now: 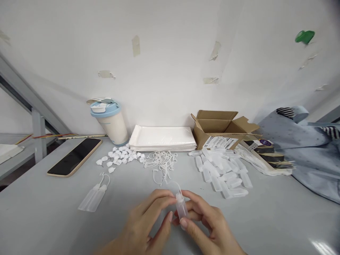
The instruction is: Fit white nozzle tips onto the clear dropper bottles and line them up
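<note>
Over the grey table [278, 219], our right hand [207, 223] pinches a translucent squeeze bottle [182, 208], white cord [178, 185] at its top; our left hand [148, 223], loosely spread, curves beside its neck; loose bottles [216, 183] lie beyond, rightward

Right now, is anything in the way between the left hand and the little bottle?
Nothing visible is. The left hand is right beside the neck of the little bottle, held by the right hand. The white cord arches above that gap.
</note>
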The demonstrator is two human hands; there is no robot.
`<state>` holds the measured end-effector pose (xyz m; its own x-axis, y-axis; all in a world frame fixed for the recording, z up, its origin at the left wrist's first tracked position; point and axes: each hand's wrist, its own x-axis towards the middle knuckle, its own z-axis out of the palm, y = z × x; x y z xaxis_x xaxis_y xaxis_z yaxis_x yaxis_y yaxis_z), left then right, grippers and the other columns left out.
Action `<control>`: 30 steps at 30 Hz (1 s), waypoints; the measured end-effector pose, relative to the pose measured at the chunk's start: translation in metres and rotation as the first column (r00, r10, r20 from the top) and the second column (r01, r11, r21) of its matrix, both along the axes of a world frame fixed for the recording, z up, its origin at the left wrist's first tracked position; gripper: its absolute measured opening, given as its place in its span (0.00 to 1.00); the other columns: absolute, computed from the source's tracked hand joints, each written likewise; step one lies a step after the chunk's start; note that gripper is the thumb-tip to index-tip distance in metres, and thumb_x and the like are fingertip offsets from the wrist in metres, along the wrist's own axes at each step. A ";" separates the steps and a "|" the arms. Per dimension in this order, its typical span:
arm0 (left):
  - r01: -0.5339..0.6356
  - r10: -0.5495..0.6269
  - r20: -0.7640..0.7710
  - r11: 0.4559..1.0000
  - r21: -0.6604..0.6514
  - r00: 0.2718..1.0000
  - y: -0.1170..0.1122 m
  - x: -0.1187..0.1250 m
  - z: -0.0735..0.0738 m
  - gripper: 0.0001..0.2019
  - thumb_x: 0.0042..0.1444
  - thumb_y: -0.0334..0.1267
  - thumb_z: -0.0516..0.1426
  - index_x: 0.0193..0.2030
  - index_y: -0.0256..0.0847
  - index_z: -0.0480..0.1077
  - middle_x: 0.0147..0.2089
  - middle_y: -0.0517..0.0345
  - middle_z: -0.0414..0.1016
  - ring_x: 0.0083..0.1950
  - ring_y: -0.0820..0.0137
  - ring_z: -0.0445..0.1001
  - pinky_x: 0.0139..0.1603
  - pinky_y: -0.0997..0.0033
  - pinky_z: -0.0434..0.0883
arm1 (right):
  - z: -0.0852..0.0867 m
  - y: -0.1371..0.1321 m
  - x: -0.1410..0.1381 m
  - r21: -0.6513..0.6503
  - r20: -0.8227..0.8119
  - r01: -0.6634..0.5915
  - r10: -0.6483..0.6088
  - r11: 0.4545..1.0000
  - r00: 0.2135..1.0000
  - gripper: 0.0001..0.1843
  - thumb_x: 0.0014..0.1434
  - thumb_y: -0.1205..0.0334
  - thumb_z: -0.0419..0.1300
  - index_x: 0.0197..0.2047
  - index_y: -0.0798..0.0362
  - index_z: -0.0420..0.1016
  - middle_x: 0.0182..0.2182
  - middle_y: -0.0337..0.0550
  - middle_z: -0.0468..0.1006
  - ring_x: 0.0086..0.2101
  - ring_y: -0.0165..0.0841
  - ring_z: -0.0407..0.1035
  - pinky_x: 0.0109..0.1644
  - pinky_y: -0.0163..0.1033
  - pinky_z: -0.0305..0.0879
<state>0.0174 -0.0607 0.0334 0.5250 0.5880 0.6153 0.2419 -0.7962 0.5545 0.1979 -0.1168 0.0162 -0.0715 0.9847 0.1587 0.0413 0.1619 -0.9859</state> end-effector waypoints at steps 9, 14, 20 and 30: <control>-0.050 0.055 -0.109 0.997 0.052 0.993 -0.003 -0.002 0.002 0.18 0.59 0.25 0.50 0.56 0.36 0.62 0.51 0.46 0.73 0.53 0.66 0.75 0.52 0.70 0.76 | 0.007 0.001 0.000 -0.019 0.023 0.029 -0.029 0.999 0.999 0.17 0.61 0.61 0.60 0.54 0.46 0.72 0.37 0.42 0.83 0.35 0.33 0.80 0.42 0.38 0.76; -0.006 0.039 -0.204 0.987 0.160 0.978 -0.003 -0.001 -0.004 0.19 0.62 0.28 0.51 0.60 0.29 0.60 0.56 0.40 0.71 0.59 0.64 0.70 0.57 0.69 0.74 | 0.006 0.002 0.000 -0.042 0.005 -0.008 0.008 0.999 1.000 0.16 0.63 0.57 0.59 0.54 0.47 0.69 0.37 0.42 0.83 0.34 0.33 0.79 0.42 0.37 0.75; 0.006 0.077 -0.173 0.900 0.436 0.982 0.000 0.002 -0.006 0.17 0.63 0.35 0.57 0.55 0.26 0.65 0.51 0.38 0.74 0.56 0.58 0.73 0.54 0.65 0.77 | 0.005 0.004 -0.002 -0.088 0.028 -0.030 0.033 0.996 0.999 0.21 0.63 0.48 0.56 0.54 0.51 0.67 0.38 0.48 0.83 0.37 0.37 0.79 0.42 0.41 0.74; 0.019 0.091 -0.286 0.933 0.358 0.954 0.007 -0.022 0.011 0.20 0.60 0.30 0.55 0.59 0.29 0.61 0.51 0.41 0.75 0.56 0.60 0.73 0.57 0.64 0.75 | -0.002 -0.001 -0.001 -0.131 0.048 0.057 -0.051 0.990 0.998 0.28 0.58 0.39 0.58 0.54 0.50 0.69 0.45 0.54 0.81 0.45 0.42 0.78 0.51 0.46 0.73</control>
<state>-0.0044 -0.0538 0.0443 0.6963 0.3829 0.6071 0.3821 -0.9138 0.1381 0.1967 -0.1174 0.0140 -0.0217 0.9995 0.0249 0.0904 0.0267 -0.9955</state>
